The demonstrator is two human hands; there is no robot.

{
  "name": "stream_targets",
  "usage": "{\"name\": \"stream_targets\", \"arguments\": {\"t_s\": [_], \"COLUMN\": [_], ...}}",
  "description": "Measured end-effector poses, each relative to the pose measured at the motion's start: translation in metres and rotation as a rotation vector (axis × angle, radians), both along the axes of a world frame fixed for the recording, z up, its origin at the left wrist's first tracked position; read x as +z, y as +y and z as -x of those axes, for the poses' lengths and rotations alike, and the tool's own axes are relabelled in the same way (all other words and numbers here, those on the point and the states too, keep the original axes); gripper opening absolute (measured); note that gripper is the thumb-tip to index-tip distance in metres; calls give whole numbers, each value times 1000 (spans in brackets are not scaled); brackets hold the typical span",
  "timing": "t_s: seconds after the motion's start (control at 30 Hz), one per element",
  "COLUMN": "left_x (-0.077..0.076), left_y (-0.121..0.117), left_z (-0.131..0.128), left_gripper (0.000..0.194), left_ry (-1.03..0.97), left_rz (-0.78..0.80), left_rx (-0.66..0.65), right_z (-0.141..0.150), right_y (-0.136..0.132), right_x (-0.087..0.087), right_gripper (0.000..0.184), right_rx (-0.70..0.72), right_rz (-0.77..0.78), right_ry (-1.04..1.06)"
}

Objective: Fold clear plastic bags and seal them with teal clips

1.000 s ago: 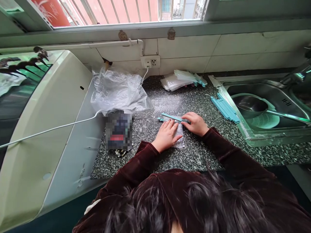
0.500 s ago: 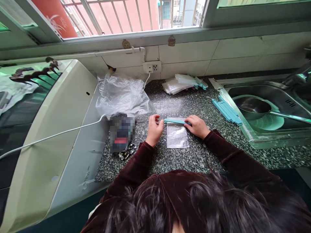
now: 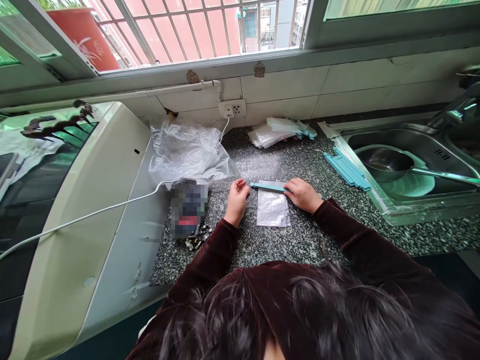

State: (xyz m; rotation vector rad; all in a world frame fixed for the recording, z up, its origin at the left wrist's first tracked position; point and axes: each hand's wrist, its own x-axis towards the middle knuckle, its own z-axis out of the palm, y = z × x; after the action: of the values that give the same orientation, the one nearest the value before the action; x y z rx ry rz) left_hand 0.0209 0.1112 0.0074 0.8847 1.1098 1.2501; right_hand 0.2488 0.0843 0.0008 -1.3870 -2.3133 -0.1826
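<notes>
A small clear plastic bag (image 3: 273, 208) lies flat on the speckled granite counter (image 3: 300, 235). Across its top edge sits a teal sealing clip (image 3: 268, 186). My right hand (image 3: 303, 194) has its fingers curled and pinched on the clip's right end. My left hand (image 3: 237, 199) is beside the clip's left end, fingers curled with the tips near or just touching it. Dark velvet sleeves cover both my arms.
A crumpled clear bag (image 3: 187, 150) lies at the back left. A stack of small bags (image 3: 279, 131) and several teal clips (image 3: 347, 169) lie further back. A sink (image 3: 412, 175) with a pan and strainer is at the right, a white appliance (image 3: 82, 210) at the left.
My left hand lifted off the flat bag and moved left to the clip's left end. The clip now lies straight across the bag's top. My right hand stayed on its right end.
</notes>
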Motion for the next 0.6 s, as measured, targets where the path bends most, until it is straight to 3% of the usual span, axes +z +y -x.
{"name": "stream_targets", "arguments": {"t_s": [0.2,0.47,0.6], "left_x": [3,8,8], "left_y": [-1,-10,-11], "left_z": [-1,-6,-6], "left_gripper": [29,41,44], "left_ry": [-163,-234,-216], "left_rz": [79,141,93], "left_rx": [-45,-358,-337], "right_z": [3,9,14], "right_y": [0,-5,-8], "right_x": [2,8,10], "right_gripper": [11,12,12], "right_rx": [59,75,82], "right_rz": [-145,-234,-251], "right_ry": [119,166,156]}}
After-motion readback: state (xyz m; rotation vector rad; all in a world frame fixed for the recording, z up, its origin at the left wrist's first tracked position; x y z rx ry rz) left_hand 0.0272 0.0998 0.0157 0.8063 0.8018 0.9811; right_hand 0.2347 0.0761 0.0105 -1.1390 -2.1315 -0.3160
